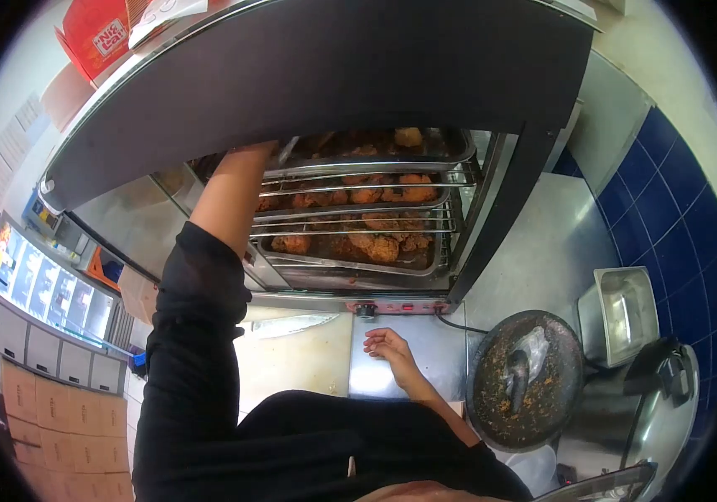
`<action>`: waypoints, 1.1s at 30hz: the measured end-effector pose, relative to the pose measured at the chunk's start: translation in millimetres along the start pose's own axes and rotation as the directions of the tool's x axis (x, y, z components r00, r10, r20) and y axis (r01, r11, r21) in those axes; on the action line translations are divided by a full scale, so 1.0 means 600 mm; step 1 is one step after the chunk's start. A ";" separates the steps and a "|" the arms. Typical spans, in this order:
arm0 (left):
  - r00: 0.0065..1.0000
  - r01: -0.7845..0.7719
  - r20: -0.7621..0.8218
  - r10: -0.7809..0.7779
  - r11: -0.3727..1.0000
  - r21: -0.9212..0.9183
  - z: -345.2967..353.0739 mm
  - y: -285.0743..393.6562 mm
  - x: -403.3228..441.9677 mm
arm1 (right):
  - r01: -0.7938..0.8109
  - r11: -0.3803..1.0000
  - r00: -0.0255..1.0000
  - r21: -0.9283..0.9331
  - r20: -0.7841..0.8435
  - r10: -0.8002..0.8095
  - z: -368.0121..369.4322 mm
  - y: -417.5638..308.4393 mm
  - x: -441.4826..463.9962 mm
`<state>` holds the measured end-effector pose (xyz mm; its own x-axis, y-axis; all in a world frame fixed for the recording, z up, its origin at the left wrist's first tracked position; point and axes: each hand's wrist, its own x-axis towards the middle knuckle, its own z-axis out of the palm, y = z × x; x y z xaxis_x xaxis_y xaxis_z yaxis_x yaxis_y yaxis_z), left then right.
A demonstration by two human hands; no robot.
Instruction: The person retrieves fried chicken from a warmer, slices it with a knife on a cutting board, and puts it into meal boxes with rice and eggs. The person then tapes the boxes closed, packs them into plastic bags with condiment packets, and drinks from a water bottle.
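My left arm reaches up into a dark-framed heated cabinet (333, 75). Only the wrist end of my left hand (251, 154) shows beside the upper tray; the fingers and anything in them are hidden behind the cabinet's top panel. Inside, metal trays on wire racks stand one above another, holding browned fried pieces (377, 247). My right hand (387, 345) hovers over the steel counter (375, 378), below the control knob (365, 310). Its fingers are loosely bent and apart, with nothing in them.
A knife (295, 325) lies on a pale board (291, 364). At the right are a stone mortar (571, 368) with a pestle (519, 381), a steel container (628, 314) and a large pot (663, 418). Red boxes (95, 42) sit on the cabinet.
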<state>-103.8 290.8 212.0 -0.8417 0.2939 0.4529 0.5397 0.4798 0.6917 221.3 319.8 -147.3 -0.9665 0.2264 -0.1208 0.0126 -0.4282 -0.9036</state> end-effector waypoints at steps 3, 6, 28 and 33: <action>1.000 0.014 -0.018 -0.015 1.000 -0.018 0.025 0.008 -0.005 | -0.017 1.000 0.999 0.004 0.039 0.016 0.006 0.005 0.002; 0.999 0.016 -0.049 -0.018 0.999 -0.046 0.044 0.015 -0.009 | -0.042 0.999 0.996 0.005 0.077 0.041 0.015 0.010 0.004; 0.838 0.418 0.540 0.081 0.541 -0.730 -0.127 -0.022 -0.238 | -0.172 0.984 0.977 -0.039 0.120 0.176 0.145 0.057 -0.013; 0.678 0.607 0.735 -0.015 0.576 -0.548 -0.248 -0.195 -0.329 | -0.069 0.908 0.963 -0.413 0.211 0.169 0.297 0.154 0.044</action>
<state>1.5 53.7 125.6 -0.5887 0.7999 -0.1167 -0.1924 0.0015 0.9813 151.3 130.0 -160.7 -0.9825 -0.0395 -0.1822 0.1838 -0.0434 -0.9820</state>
